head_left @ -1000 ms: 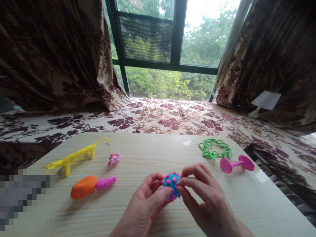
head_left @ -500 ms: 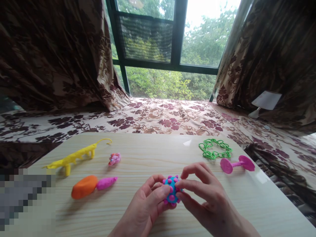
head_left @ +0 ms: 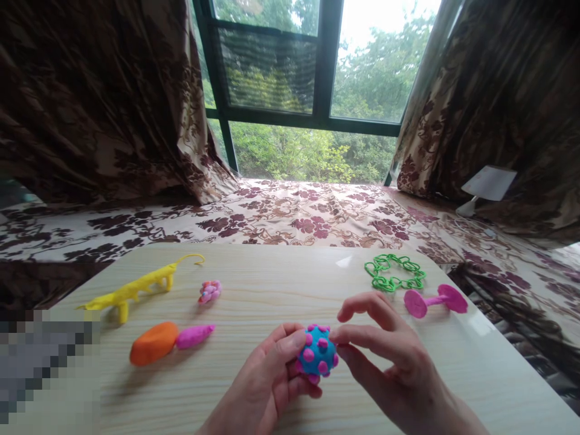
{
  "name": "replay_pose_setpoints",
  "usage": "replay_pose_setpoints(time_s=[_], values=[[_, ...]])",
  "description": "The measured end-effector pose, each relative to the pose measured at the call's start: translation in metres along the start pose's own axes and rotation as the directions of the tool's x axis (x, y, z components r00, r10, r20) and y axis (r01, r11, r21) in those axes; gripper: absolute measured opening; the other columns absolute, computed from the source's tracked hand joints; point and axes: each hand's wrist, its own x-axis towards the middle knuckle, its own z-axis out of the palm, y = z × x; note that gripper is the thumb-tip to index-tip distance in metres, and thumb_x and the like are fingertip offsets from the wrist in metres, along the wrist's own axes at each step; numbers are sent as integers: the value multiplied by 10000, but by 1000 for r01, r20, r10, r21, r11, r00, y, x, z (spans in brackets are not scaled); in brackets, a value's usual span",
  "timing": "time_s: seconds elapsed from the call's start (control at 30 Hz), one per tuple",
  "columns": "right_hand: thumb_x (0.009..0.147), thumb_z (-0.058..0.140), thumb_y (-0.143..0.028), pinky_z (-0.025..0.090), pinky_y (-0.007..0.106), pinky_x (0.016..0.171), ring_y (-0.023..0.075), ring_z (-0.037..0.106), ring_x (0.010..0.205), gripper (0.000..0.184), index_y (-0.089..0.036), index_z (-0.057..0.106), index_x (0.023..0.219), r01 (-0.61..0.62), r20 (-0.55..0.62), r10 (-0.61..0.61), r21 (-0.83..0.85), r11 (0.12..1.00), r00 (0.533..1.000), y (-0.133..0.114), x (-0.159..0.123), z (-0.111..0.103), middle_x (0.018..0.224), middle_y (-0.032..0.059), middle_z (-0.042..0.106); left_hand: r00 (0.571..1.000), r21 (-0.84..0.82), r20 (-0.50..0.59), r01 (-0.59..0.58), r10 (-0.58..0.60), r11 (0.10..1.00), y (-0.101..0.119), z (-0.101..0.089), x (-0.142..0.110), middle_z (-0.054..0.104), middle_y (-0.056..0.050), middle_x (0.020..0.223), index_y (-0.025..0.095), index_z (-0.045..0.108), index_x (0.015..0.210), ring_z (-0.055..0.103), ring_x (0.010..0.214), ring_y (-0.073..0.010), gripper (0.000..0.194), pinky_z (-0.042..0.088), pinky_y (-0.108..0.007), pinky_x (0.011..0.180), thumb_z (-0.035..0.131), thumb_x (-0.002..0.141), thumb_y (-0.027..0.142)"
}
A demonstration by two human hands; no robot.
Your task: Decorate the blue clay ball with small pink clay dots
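Observation:
A blue clay ball (head_left: 318, 354) studded with pink dots sits between both hands, just above the wooden table (head_left: 254, 284). My left hand (head_left: 267, 386) cups it from the left and below, thumb and fingers curled round it. My right hand (head_left: 389, 368) touches its right side with thumb and forefinger pinched, the other fingers raised.
On the table lie a yellow clay animal (head_left: 136, 290), a small pink clay lump (head_left: 209, 291), an orange-and-pink clay piece (head_left: 163, 341), a green chain ring (head_left: 395, 273) and a pink dumbbell shape (head_left: 435, 300). A floral-covered window seat (head_left: 290, 217) and curtains stand behind.
The ball has turned in my hands and sunk slightly toward me. More of its blue face with pink dots shows now, and my right fingers have shifted to its right side.

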Motion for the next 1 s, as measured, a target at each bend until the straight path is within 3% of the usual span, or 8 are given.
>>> replay_pose_setpoints(time_s=[0.13,0.4,0.53,0.63,0.8,1.0], values=[[785,552,-70,422,309,812,165,479,948,327,-280,604,1030,0,76,-4,55,998,997,-2,0,3,997,34,482,998,63,52,24,-27,998,-1,-4,2,591,-52,757,148,549,834,511,649,-133,276,436,-265,564,502,794,417],[804,565,-123,423,290,798,143,494,890,169,-235,633,911,-78,147,65,85,993,987,-5,-2,7,926,26,508,999,106,31,25,-28,994,-2,-3,0,543,-12,655,158,546,751,502,600,-129,309,407,-245,521,495,784,461],[799,577,-134,429,277,764,140,499,854,89,-199,629,830,-68,124,56,92,993,991,-4,-2,10,871,25,521,1000,95,7,25,-26,995,-2,-1,0,537,-8,645,156,550,743,505,595,-131,282,421,-258,527,519,779,434],[822,541,-127,431,286,777,147,501,883,140,-213,625,895,-87,98,76,106,991,992,-4,-1,7,919,32,521,1000,84,8,16,-16,996,0,4,-2,575,-31,689,149,567,785,516,614,-136,288,439,-276,549,486,803,424],[844,492,-115,439,301,755,158,510,887,205,-223,607,975,-124,-39,130,122,985,991,-2,2,2,927,42,517,998,35,-46,-41,42,999,3,7,-3,623,-74,872,159,539,926,577,742,-169,237,465,-320,662,498,810,362],[818,545,-138,433,309,751,163,509,869,166,-237,628,923,-169,-22,170,59,984,985,2,0,9,906,32,530,992,7,-75,-102,102,995,-2,-3,4,612,-46,898,177,523,953,604,804,-181,253,455,-356,784,603,744,295]])
